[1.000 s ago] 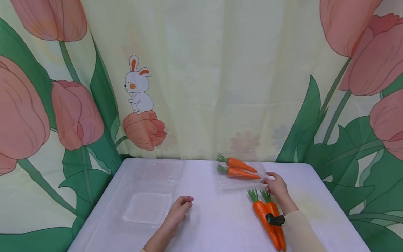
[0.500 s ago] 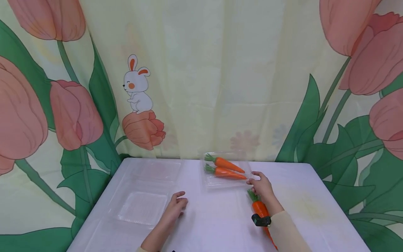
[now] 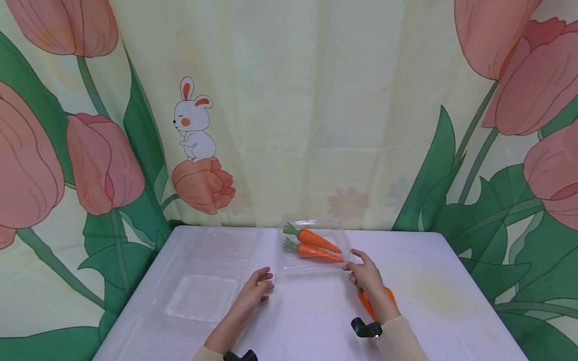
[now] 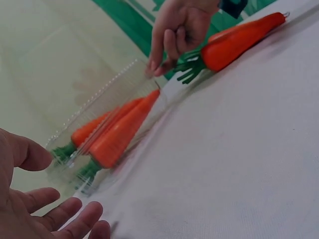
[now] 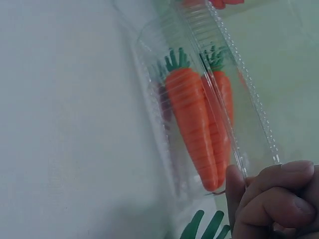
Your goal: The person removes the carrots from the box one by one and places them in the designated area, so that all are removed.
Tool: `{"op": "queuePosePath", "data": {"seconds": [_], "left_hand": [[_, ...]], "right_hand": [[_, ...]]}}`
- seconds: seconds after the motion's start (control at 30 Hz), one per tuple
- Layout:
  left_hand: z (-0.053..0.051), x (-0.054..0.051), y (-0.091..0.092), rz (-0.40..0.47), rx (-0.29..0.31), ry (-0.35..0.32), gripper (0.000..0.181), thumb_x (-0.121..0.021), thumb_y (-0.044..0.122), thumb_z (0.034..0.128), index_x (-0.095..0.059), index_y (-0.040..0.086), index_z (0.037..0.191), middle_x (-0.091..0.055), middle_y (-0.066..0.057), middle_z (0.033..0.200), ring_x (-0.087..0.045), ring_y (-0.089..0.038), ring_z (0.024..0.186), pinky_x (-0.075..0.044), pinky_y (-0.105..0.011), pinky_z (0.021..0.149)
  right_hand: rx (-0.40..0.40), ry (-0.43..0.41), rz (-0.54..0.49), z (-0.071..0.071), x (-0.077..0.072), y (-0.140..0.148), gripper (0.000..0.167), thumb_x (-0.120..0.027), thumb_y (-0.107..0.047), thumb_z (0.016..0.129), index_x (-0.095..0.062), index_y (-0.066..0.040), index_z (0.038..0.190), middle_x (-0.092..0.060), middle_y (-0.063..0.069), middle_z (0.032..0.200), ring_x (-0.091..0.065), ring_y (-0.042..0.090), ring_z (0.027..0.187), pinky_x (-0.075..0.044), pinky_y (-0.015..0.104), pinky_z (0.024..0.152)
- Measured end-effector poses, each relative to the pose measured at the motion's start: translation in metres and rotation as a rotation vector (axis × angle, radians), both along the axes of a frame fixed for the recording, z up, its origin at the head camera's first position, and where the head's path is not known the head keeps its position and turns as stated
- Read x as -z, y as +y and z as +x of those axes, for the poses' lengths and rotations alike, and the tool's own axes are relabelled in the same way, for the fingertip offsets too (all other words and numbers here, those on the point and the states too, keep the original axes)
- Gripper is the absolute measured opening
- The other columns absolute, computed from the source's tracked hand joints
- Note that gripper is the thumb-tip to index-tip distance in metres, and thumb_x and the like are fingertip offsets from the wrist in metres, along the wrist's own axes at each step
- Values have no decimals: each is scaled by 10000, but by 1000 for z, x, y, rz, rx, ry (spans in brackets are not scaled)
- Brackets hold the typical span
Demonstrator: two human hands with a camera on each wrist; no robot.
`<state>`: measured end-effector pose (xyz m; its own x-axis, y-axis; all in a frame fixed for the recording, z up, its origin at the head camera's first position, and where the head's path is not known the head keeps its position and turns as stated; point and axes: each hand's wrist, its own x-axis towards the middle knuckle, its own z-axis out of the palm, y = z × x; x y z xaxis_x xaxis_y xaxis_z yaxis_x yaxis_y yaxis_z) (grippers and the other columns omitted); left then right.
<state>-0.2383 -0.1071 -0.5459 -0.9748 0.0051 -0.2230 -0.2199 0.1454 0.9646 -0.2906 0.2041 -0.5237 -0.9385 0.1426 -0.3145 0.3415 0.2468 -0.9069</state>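
Your right grip (image 3: 367,276) pinches the clear box (image 3: 300,269), two carrots (image 3: 318,240) inside, by its right edge; your left grip (image 3: 253,291), loosely spread, is near its left.

On the table (image 3: 307,321), left: plastic container (image 3: 200,297). Right of it, at rear: second container (image 3: 331,230), two carrots (image 3: 316,239) inside, right hand (image 3: 365,275) at right edge. To front right: loose carrots (image 3: 367,305).
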Motion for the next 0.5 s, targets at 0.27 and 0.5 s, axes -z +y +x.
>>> {"op": "queuePosePath", "data": {"seconds": [0.27, 0.5], "left_hand": [[-1, 0, 0, 20, -9, 25, 637, -530, 144, 983, -338, -30, 1564, -459, -255, 1538, -626, -309, 1183, -539, -426, 912], [3, 1, 0, 60, -47, 63, 630, -522, 124, 998, -303, -56, 1561, -482, -272, 1498, -642, -325, 1155, -551, -436, 908]], "right_hand": [[-5, 90, -84, 13, 7, -17, 585, -583, -93, 1034, -346, -17, 1563, -732, 236, 1036, -726, 203, 677, -611, 284, 653], [-9, 203, 14, 34, 17, -31, 554, -584, -102, 1035, -378, 23, 1535, -761, 142, 944, -758, 259, 877, -610, 412, 877]]}}
